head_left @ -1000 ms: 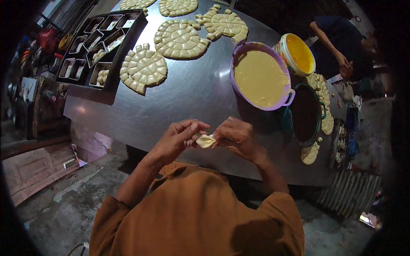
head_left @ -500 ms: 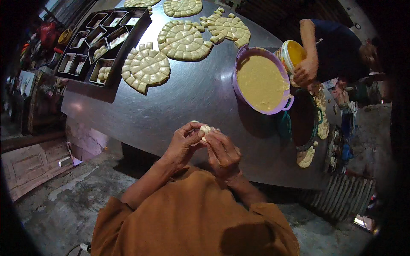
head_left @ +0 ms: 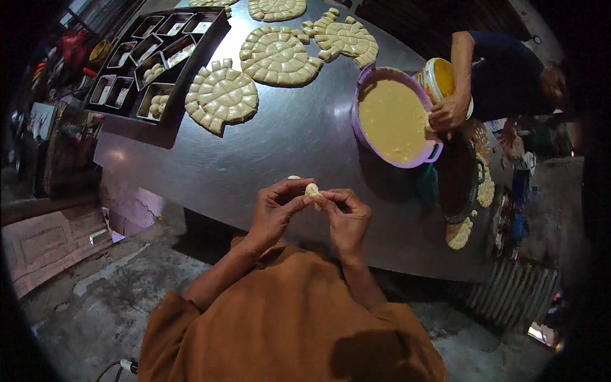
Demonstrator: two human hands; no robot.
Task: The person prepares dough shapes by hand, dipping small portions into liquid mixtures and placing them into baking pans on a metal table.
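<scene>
Between my two hands, above the near edge of the metal table [head_left: 280, 143], is a small pale dough ball [head_left: 312, 190]. My left hand [head_left: 277, 207] pinches its left side with thumb and fingers. My right hand [head_left: 345, 216] grips it from the right, thumb and fingertips pressed to its lower part. Just beyond my left fingers another pale bit, apparently dough, lies on the table, mostly hidden. Farther off, large flat rounds of scored dough [head_left: 280, 56] lie on the metal, the nearest one [head_left: 223, 97] on the left.
A black tray [head_left: 191, 63] with small metal tins, some holding dough balls, stands far left. On the right is a purple tub [head_left: 363, 137] of yellow batter. Beside it, a co-worker's hand [head_left: 449, 113] holds a yellow-lined bucket [head_left: 442, 75]. A dark green-handled tub [head_left: 457, 181] stands nearer.
My fingers have shifted round the dough ball, and my right hand has turned so its thumb shows. The co-worker's hand has moved to the purple tub's rim, with the bucket tilted differently.
</scene>
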